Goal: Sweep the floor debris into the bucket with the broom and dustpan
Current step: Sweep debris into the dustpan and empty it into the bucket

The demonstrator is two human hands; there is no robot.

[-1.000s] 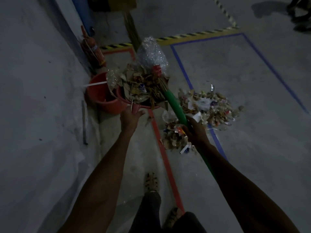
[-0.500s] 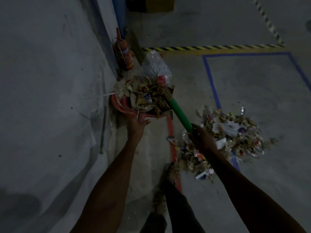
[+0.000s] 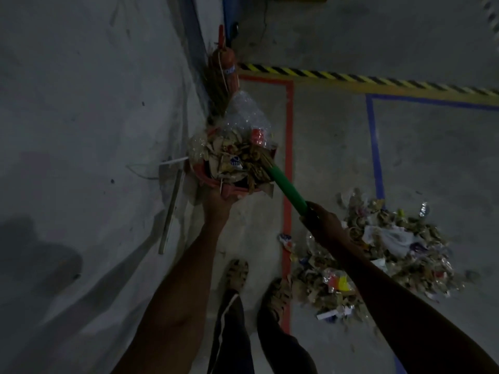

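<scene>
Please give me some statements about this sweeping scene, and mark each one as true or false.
1. The right hand holds the green broom handle. True.
2. The dustpan is empty. False: it is heaped with scraps, under a crumpled clear plastic bag.
3. All debris is already off the floor. False: a debris pile lies on the floor to the person's right.
4. The left hand holds the dustpan by its handle. True.
5. A red floor line runs past the dustpan. True.
6. The person is barefoot. False: sandals are on both feet.
</scene>
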